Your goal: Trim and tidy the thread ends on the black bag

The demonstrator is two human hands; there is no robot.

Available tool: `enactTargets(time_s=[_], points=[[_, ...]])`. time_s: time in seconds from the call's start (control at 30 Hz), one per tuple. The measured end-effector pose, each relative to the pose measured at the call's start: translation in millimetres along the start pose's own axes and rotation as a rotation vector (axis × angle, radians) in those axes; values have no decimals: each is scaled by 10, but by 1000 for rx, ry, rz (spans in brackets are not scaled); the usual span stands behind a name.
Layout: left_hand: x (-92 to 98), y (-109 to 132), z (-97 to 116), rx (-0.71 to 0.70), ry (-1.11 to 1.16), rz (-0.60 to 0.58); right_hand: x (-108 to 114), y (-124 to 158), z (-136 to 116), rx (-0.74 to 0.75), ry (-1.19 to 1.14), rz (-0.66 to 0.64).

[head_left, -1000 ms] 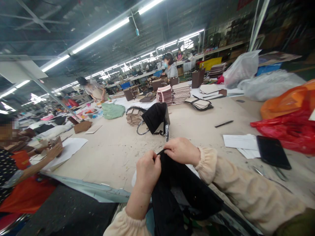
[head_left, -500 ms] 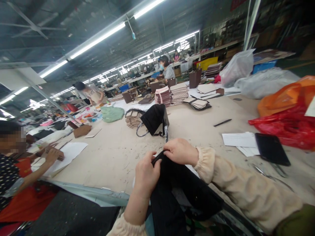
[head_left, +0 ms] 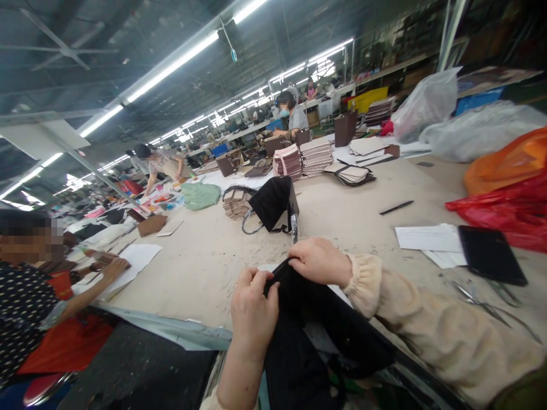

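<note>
A black fabric piece (head_left: 311,330) hangs from the near edge of the worktable (head_left: 205,256) into my lap. My left hand (head_left: 254,310) is closed on its upper left edge, fingers curled over the cloth. My right hand (head_left: 318,262) is closed on the top edge just to the right, knuckles up. The two hands sit close together, almost touching. Cream sleeves cover both forearms.
A black bag (head_left: 273,202) with a handle and stacked brown pieces (head_left: 235,204) lie farther up the table. At right are white papers (head_left: 427,238), a black pad (head_left: 489,254), scissors (head_left: 481,302), and red and orange plastic bags (head_left: 508,199). A person's hand (head_left: 113,267) works at left.
My left hand has slid a little down and toward me along the cloth edge. The view shifted slightly, and the person at left moved their hand on the table.
</note>
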State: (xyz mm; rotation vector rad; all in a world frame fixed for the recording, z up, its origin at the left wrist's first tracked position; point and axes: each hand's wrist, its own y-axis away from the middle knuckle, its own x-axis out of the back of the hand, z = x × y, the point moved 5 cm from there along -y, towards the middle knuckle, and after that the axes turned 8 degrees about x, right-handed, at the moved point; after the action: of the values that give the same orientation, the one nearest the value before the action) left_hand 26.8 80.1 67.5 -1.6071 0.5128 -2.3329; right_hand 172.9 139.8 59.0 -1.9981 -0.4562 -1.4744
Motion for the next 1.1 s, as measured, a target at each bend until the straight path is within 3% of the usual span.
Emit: enactTargets(time_s=[0.23,0.53,0.87,1.1], points=[[-32,-28,63,-22,-143,-28,-6,4,-5,9,9,30],[-96,-104,79,-53,-141,-47,7,-7,-5,-13,5,17],[-141,-163,31,-88,233,-149,16,26,-28,-38,12,11],[-114,-128,56,-75,173,-116,11,15,-36,-9,11,28]])
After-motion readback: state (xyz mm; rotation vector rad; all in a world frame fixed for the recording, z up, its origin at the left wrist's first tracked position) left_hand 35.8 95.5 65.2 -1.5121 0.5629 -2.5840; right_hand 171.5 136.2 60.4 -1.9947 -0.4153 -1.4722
